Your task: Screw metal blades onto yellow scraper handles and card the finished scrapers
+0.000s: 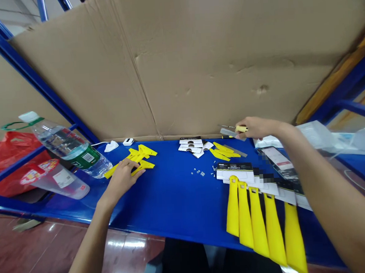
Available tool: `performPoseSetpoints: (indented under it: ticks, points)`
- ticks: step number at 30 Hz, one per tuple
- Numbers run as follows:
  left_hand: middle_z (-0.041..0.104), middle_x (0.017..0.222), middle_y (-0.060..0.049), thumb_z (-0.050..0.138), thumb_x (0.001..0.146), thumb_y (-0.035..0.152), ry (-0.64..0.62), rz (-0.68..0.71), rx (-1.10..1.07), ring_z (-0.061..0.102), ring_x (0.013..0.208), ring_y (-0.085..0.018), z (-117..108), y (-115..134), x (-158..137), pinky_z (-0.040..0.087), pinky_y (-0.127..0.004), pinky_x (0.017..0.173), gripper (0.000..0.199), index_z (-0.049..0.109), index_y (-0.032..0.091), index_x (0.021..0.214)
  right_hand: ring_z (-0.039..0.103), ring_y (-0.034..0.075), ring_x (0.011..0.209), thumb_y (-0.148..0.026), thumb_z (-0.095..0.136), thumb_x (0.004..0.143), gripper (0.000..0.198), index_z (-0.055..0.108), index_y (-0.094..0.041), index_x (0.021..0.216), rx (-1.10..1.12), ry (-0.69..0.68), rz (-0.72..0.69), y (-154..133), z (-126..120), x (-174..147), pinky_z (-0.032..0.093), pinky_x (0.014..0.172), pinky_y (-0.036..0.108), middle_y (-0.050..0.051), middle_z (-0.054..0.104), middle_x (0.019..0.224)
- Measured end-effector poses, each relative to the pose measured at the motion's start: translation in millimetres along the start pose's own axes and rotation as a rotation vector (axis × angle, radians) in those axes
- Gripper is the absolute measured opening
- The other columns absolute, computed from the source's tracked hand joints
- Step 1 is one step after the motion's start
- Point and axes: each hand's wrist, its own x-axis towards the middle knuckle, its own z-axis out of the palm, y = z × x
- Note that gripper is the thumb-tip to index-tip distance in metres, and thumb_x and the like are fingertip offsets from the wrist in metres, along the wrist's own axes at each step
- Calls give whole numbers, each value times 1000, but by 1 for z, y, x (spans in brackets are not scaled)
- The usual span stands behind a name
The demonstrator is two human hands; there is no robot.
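My left hand (123,176) is on the left of the blue table, thumb and fingers closed around the end of a yellow plastic part (145,165). Several similar yellow parts (140,152) lie in a loose pile just beyond it. At the back right, my right hand (253,127) grips a small screwdriver (241,128) with a yellowish handle, its thin shaft pointing left. A clear flat strip (230,132) lies just below the shaft. Thin yellow pieces (223,151) rest in front of that hand. Small rings (202,174) and screws are scattered mid-table.
Yellow tapered handles (244,215) overhang the front edge beside printed cards (235,173). A phone (278,161) lies under my right forearm. More cards (191,144) are stacked at the back. A water bottle (68,145), plastic cup (59,179) and red bag (13,159) stand left.
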Motion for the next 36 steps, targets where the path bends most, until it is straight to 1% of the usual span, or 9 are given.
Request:
performPoseSetpoints:
  ticks: [5, 11, 14, 18, 22, 25, 29, 33, 36]
  points:
    - [77, 107, -16, 57, 99, 61, -30, 7, -106, 70, 111, -38, -6, 17, 1, 48, -54, 109, 42, 73, 21, 97, 60, 17, 54, -39, 64, 98, 20, 62, -21, 88, -55, 127, -33, -13, -20, -23, 43, 55, 30, 4, 66, 69]
    - [80, 103, -11, 57, 100, 68, 48, -173, -379, 75, 97, -32, -27, 46, 5, 57, -44, 90, 48, 67, 22, 109, 60, 19, 64, -47, 67, 98, 30, 61, -21, 83, -125, 222, -130, -23, -19, -23, 40, 61, 33, 8, 70, 77]
    - [78, 101, -11, 61, 98, 68, 175, -232, -650, 75, 94, -27, -36, 63, 14, 59, -36, 82, 49, 64, 20, 108, 63, 20, 64, -40, 67, 97, 27, 59, -21, 80, -126, 196, -149, -25, -10, -12, 42, 60, 33, 8, 71, 76]
    - [71, 98, -8, 63, 102, 58, 342, -233, -1203, 66, 74, -16, -43, 99, 28, 56, -27, 67, 41, 67, 18, 108, 65, 20, 57, -32, 67, 95, 19, 59, -20, 81, -31, 67, -99, -24, 6, 0, 46, 54, 31, 6, 67, 66]
    - [62, 93, -4, 68, 102, 45, 327, -167, -1597, 56, 68, -11, -49, 137, 42, 52, -22, 57, 28, 68, 17, 110, 65, 20, 55, -29, 74, 86, 15, 63, -19, 81, 22, -33, -44, -19, 17, 6, 49, 51, 31, 6, 66, 65]
    - [62, 94, -4, 66, 103, 43, 268, -155, -1669, 55, 68, -10, -46, 158, 53, 51, -21, 54, 28, 68, 17, 109, 64, 18, 53, -29, 76, 82, 14, 67, -18, 80, 43, -60, -20, -15, 18, 7, 49, 49, 29, 7, 70, 72]
    - [66, 99, -5, 71, 99, 39, 105, -199, -1687, 58, 69, -12, -25, 180, 63, 50, -22, 48, 22, 61, 19, 101, 62, 17, 52, -37, 75, 85, 20, 70, -17, 84, 67, -1, -59, -16, 10, 1, 47, 48, 28, 7, 71, 73]
    - [66, 104, -6, 75, 94, 40, -158, -284, -1693, 60, 71, -13, 7, 198, 61, 48, -21, 43, 27, 59, 20, 102, 61, 15, 54, -54, 76, 87, 38, 74, -17, 95, 280, 112, -235, -41, 3, -15, 45, 50, 26, 2, 67, 68]
    - [62, 98, -4, 77, 93, 43, -291, -338, -1720, 57, 69, -12, 26, 204, 54, 45, -19, 39, 30, 59, 20, 101, 55, 12, 52, -53, 75, 87, 37, 77, -17, 98, 425, 161, -345, -70, 9, -23, 43, 50, 25, 1, 66, 69]
